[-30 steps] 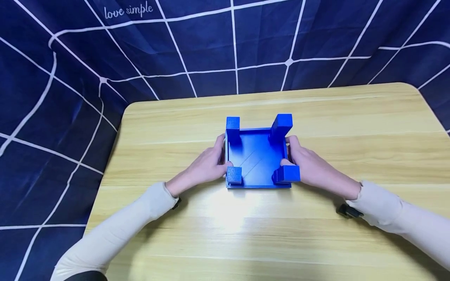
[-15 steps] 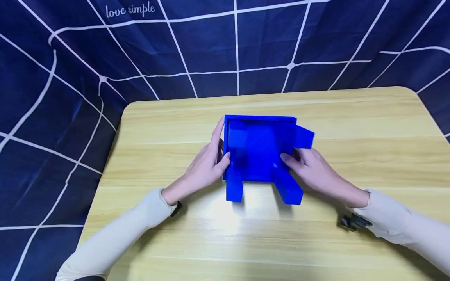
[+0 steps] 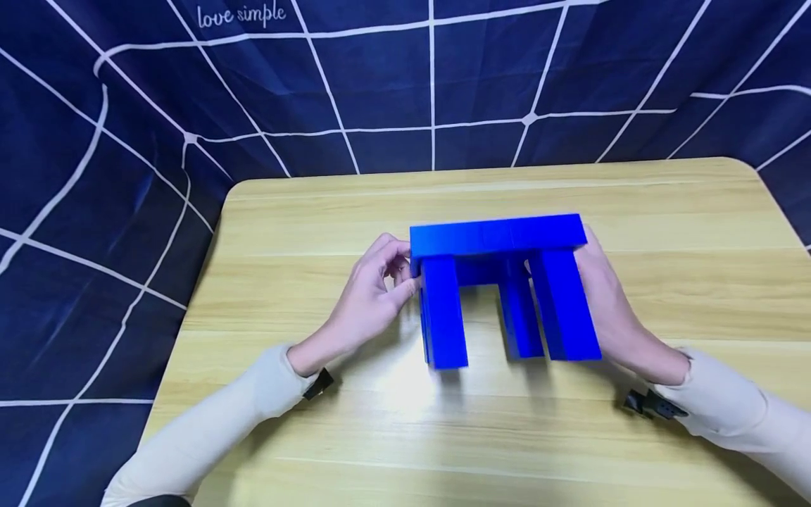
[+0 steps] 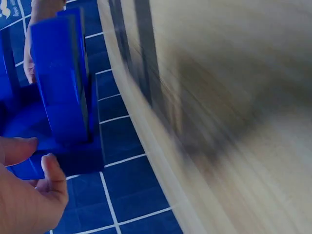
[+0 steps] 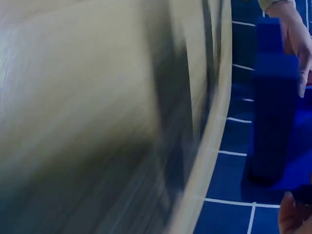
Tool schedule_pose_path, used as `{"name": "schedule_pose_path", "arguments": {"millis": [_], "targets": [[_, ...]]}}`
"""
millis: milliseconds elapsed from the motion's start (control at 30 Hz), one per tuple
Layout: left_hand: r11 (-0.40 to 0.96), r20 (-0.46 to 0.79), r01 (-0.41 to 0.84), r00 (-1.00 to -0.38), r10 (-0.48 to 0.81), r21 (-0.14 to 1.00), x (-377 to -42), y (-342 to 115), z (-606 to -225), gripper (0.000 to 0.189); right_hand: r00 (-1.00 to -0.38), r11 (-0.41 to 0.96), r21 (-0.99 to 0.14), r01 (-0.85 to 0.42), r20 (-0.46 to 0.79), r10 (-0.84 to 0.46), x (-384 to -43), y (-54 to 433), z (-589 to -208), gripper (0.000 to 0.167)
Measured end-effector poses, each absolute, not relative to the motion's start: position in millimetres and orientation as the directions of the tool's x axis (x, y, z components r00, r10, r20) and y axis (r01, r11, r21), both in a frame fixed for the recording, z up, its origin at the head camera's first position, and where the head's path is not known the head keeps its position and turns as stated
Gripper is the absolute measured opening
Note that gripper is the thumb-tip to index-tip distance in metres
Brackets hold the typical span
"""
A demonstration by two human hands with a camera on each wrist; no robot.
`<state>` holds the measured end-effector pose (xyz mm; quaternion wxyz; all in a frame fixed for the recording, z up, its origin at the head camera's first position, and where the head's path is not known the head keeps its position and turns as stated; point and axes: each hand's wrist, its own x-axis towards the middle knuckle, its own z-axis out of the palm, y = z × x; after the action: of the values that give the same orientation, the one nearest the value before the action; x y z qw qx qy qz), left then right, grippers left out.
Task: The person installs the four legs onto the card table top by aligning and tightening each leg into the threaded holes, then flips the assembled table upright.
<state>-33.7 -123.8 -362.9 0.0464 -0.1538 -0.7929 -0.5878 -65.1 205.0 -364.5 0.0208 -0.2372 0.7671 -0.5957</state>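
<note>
A small blue toy table (image 3: 497, 238) with a square top and block-like legs is held between both hands in the head view. It is tilted, with one side edge of its top facing me and its legs pointing down and towards me. My left hand (image 3: 372, 299) pinches the left edge of the top between thumb and fingers; the left wrist view shows that thumb (image 4: 19, 148) at the rim beside a leg (image 4: 58, 83). At the opposite edge, my right hand (image 3: 608, 303) grips the top, its fingers mostly hidden behind the right legs.
Beneath the hands lies a light wooden tabletop (image 3: 317, 436) with rounded back corners. A dark blue curtain (image 3: 380, 84) with white grid lines stands behind it and to the left. Dark wrist devices (image 3: 655, 405) hang at the sleeves.
The blue toy table has turned over from legs-up to legs pointing down and towards me, the hands staying at its sides. My right hand has shifted slightly right.
</note>
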Motion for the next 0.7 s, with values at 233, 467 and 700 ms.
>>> {"name": "schedule_pose_path", "arguments": {"millis": [233,467,700], "targets": [[0.260,0.435,0.467,-0.884,0.172,0.845,-38,-122,-362,0.048,-0.822,0.358,-0.745,-0.563,0.461,-0.334,-72,211,-363,0.045],[0.286,0.541,0.576,-0.818,0.197,0.766,-37,-122,-361,0.048,-0.830,0.280,-0.793,-0.541,0.450,-0.330,-65,220,-366,0.047],[0.267,0.507,0.534,-0.845,0.168,0.802,-30,-121,-360,0.049,-0.882,0.107,-0.906,-0.409,0.362,-0.301,-55,223,-368,0.050]]}}
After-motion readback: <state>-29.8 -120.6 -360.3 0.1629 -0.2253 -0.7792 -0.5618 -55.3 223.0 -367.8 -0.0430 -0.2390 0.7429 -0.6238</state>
